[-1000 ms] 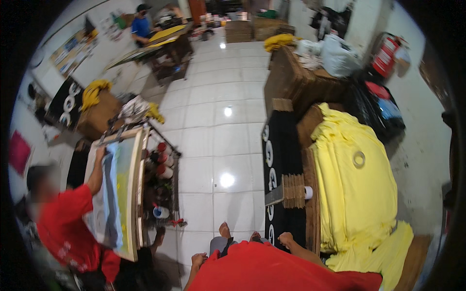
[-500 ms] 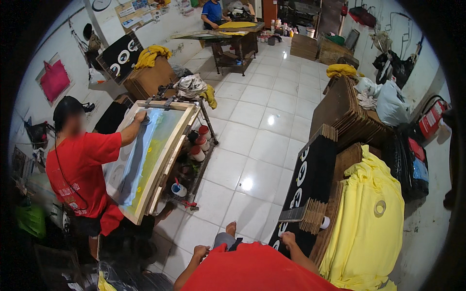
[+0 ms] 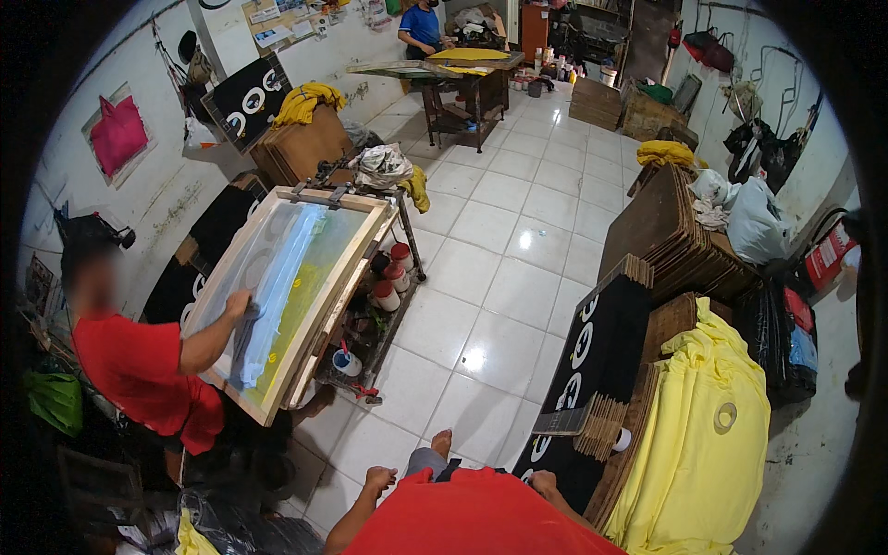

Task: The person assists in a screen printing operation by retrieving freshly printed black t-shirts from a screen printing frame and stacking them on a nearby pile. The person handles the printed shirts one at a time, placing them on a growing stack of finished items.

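My left hand (image 3: 380, 478) hangs loosely curled in front of my red shirt, with nothing visible in it. My right hand (image 3: 544, 483) is also curled, low beside a stack of boards covered in black printed cloth (image 3: 601, 356). Whether it touches the lower black cloth (image 3: 561, 462) I cannot tell. Across the aisle at left, a co-worker in red has a hand (image 3: 239, 303) on a wood-framed printing screen (image 3: 373, 222). A band of light blue ink (image 3: 289, 273) runs along its mesh; what that hand holds is hidden.
Right of the stack lies a heap of yellow cloth (image 3: 689, 444) with a tape roll (image 3: 725, 418) on it. Brown boards (image 3: 652, 227) lean behind. A rack with ink jars (image 3: 387, 296) stands left of the tiled floor (image 3: 490, 314). Another person (image 3: 422, 28) works at a far table (image 3: 476, 76).
The co-worker's hand has moved from the screen's far end toward its near end, and the body has leaned back left. My right hand has drawn slightly nearer my body.
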